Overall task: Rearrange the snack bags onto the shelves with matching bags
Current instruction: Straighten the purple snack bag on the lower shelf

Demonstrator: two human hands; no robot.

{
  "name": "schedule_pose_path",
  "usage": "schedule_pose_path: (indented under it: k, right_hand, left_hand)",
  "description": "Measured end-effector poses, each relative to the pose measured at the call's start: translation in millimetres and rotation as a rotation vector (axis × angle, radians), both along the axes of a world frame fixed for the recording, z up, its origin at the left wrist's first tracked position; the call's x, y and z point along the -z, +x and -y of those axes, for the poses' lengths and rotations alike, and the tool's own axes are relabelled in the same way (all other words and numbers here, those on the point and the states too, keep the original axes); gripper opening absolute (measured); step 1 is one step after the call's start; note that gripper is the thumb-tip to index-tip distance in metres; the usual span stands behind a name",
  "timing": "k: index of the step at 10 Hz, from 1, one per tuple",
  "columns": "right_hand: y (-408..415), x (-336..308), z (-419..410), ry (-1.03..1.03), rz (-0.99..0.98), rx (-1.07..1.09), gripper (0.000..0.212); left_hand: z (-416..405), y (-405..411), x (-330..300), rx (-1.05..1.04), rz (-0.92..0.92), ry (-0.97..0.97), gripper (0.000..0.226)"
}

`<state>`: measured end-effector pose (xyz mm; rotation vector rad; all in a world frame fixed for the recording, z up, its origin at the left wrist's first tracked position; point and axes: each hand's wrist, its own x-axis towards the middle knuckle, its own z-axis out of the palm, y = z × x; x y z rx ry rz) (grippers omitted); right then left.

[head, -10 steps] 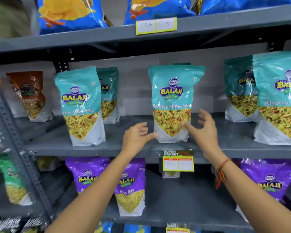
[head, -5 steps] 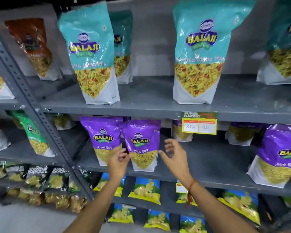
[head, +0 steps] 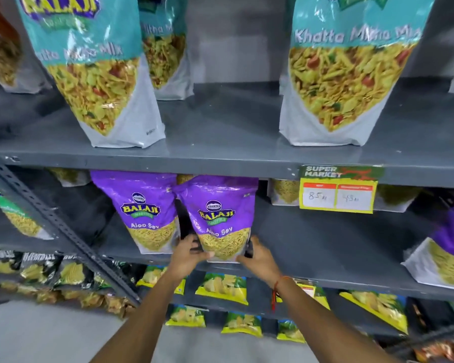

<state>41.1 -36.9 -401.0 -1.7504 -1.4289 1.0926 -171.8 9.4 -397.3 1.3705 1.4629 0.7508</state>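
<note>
A purple Aloo Sev bag [head: 219, 218] stands upright on the grey middle shelf [head: 312, 247]. My left hand [head: 187, 254] grips its lower left corner and my right hand [head: 257, 255] grips its lower right corner. A second purple Aloo Sev bag [head: 147, 210] stands touching it on the left. A third purple bag [head: 448, 247] sits at the far right of the same shelf. On the shelf above [head: 220, 153] stand teal Khatta Mitha Mix bags, one at left [head: 95, 74] and one at right [head: 346, 74].
A yellow price tag [head: 337, 195] hangs from the upper shelf's front edge. Yellow-green chip packets [head: 223, 288] fill the lower shelves. A slanted perforated metal upright [head: 63, 231] divides this rack from the left one, which holds black packets [head: 50, 271]. Grey floor lies below.
The view has dropped and closed in on the middle shelf. Both hands left the teal bag, came down, and took hold of the bottom corners of the purple Aloo Sev bag.
</note>
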Motion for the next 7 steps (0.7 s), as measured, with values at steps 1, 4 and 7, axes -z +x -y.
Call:
schedule_pose_path:
  k: [1, 4, 7]
  right_hand:
    - [22, 4, 8, 0.021, -0.033, 0.082, 0.040]
    - [118, -9, 45, -0.023, -0.005, 0.245, 0.060]
    - [130, -7, 51, -0.013, -0.049, 0.258, 0.054]
  left_hand:
    - [3, 23, 3, 0.025, 0.006, 0.018, 0.060]
    - [17, 121, 3, 0.206, -0.061, 0.076, 0.053]
    - [29, 135, 12, 0.201, -0.079, 0.096, 0.042]
